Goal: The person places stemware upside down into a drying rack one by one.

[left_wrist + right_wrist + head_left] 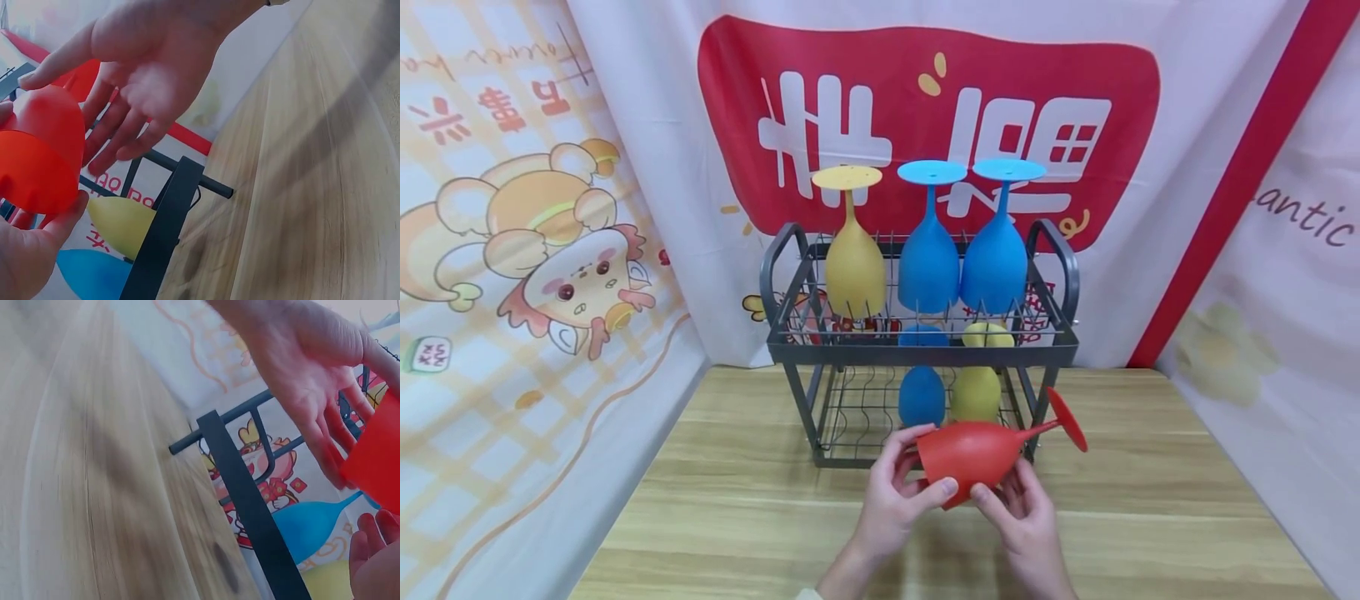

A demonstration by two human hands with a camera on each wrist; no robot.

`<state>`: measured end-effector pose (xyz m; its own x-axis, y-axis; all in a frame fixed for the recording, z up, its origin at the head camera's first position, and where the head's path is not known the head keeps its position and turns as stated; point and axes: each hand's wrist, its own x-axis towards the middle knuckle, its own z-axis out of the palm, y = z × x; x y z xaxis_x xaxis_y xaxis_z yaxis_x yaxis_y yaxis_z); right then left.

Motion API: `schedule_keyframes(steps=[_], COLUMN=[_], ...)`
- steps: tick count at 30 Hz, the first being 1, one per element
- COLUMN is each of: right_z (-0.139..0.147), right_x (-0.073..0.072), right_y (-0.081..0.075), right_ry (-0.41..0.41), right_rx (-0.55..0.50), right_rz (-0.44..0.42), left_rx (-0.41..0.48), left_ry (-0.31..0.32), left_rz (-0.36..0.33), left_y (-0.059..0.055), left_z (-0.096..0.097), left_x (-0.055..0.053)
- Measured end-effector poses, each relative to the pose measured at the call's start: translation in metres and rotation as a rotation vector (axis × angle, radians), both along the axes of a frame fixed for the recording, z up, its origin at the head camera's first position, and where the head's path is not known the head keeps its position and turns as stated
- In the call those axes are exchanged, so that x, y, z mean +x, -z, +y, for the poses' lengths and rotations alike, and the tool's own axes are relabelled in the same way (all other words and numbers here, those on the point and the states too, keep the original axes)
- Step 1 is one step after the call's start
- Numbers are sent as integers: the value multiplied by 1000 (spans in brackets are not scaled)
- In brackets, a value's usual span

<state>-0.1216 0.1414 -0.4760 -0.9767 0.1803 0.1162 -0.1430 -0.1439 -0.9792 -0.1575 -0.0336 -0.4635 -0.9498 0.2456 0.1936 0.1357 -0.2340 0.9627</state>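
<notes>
A red wine glass (970, 454) is held on its side in front of the rack, its mouth to the left and its foot raised to the right. My left hand (891, 500) grips it near the rim, with the thumb on the near side and fingers behind. Under the bowl, my right hand (1026, 521) holds it between thumb and fingers. In the left wrist view the right hand (162, 75) is beyond the glass, its fingers partly spread. The right wrist view shows only part of the red bowl (378, 456).
A black two-tier rack (925, 354) stands behind the hands on a wooden table (737, 500). Upside down on top are a yellow glass (855, 267) and two blue glasses (928, 262). Below stand a blue glass (922, 398) and a yellow one (976, 396). Printed cloth surrounds the table.
</notes>
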Motion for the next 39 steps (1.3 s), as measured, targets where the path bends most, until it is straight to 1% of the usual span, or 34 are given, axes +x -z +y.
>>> schedule_keyframes(steps=[5,7,12,15,16,19,20,22,25,26,28,29,31,33,35,36,37,39], right_z=[-3,-3,-6,-7,-8,-8,-7,-6,-3,-2,-1,-1,0,1,1,1,0,-3], right_x=[-1,-2,0,0,-1,-2,-3,-5,-9,-10,-13,-14,-16,-18,-19,-20,-21,-22], right_y=[9,13,19,23,24,24,23,21,15,13,10,7,4,0,-3,-4,-5,-5], right_ry=[-19,-30,-62,-63,-60,-34,-17,10,48,58,69,77,82,77,61,49,43,32], right_rx=[-115,-169,-332,-405,-418,-418,-406,-380,-349,-340,-305,-276,-190,-79,23,71,111,173], right_rz=[70,80,10,19,30,23,9,-12,-21,-18,-3,-15,-58,-101,-136,-139,-125,-74], left_rx=[12,8,-24,-47,-53,-74,-92,-133,-190,-203,-195,-189,-167,-134,-99,-75,-59,-29], left_ry=[27,33,52,67,73,90,86,60,-21,-64,-154,-205,-315,-423,-516,-555,-591,-658], left_rz=[-22,-37,-55,-62,-65,-62,-53,-30,17,33,61,78,119,169,218,237,253,272], left_y=[2,3,6,7,7,8,8,8,7,6,3,2,-1,-5,-9,-11,-14,-22], left_z=[3,2,1,0,0,-3,-4,-6,-11,-13,-18,-21,-27,-36,-46,-51,-56,-65], left_x=[2,3,3,3,3,3,3,2,0,-1,-2,-3,-6,-9,-13,-15,-17,-20])
